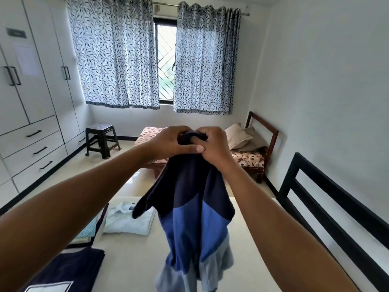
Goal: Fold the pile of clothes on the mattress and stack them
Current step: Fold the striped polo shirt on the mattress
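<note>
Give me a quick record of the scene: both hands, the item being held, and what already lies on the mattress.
left hand: grips the top of the blue shirt
right hand: grips the same bunched top, right beside the left hand
blue shirt: navy, blue and pale bands; hangs unfolded above the mattress
mattress: cream, with clothes along its left side
white shirt: folded, lying on the mattress
navy cloth: lying flat at the near left

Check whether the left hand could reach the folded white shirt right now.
Likely not freely: the left hand and right hand both grip the raised blue shirt. The white shirt lies uncovered below.
</note>
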The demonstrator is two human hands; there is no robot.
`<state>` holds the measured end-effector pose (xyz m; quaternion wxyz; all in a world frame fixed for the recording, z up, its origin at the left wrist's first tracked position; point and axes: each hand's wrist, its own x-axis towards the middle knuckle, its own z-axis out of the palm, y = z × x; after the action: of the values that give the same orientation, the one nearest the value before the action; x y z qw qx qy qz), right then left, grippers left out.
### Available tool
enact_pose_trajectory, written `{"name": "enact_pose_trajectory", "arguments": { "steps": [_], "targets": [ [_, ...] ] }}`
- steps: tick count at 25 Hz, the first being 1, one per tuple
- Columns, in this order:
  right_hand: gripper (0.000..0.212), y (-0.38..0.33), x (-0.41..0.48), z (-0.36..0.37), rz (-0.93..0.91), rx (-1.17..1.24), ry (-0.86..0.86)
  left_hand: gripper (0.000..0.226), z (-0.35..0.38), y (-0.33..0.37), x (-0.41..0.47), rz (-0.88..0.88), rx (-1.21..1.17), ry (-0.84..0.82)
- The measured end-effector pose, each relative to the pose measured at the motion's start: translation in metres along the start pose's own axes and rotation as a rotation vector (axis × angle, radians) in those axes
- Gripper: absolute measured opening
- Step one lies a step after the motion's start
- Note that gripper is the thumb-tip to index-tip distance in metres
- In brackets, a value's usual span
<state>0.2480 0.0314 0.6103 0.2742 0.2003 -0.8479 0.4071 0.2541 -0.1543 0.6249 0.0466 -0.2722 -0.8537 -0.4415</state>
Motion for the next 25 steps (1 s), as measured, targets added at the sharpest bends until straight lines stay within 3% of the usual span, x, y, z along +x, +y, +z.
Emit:
{"name": "enact_pose_trajectory", "arguments": {
  "steps": [2,5,8,11,13,15,18,22,25],
  "targets": [
    [0.009,0.001,0.005,-0.008,-0.029,-0.033,0.004,0.041,0.0,-0.011,0.001,-0.021,0.161,0.055],
    [0.011,0.008,0.008,-0.03,-0.032,-0.058,0.031,0.018,-0.001,-0.026,-0.002,-0.132,0.47,0.097],
    [0.01,0.018,0.009,-0.054,-0.057,-0.087,-0.109,0.007,0.001,-0.042,-0.01,-0.245,0.526,0.184],
    [0.036,0.058,-0.002,-0.072,-0.007,-0.392,-0.378,0.044,-0.004,-0.049,-0.009,-0.244,0.521,0.374],
    [0.04,0.099,-0.019,-0.082,0.088,-0.651,-0.538,0.044,-0.007,-0.049,-0.01,-0.255,0.537,0.476],
    [0.034,0.125,-0.035,-0.091,0.156,-0.647,-0.457,0.041,-0.003,-0.052,-0.014,-0.248,0.649,0.483],
    [0.021,0.123,-0.039,-0.097,0.18,-0.563,-0.168,0.036,0.001,-0.062,-0.019,-0.265,0.781,0.444],
    [0.025,0.112,-0.034,-0.089,0.117,-0.569,-0.176,0.033,-0.009,-0.073,-0.023,-0.356,0.688,0.514],
    [0.03,0.118,-0.03,-0.087,0.18,-0.499,-0.266,0.027,-0.017,-0.084,-0.032,-0.391,0.613,0.546]
  ]
}}
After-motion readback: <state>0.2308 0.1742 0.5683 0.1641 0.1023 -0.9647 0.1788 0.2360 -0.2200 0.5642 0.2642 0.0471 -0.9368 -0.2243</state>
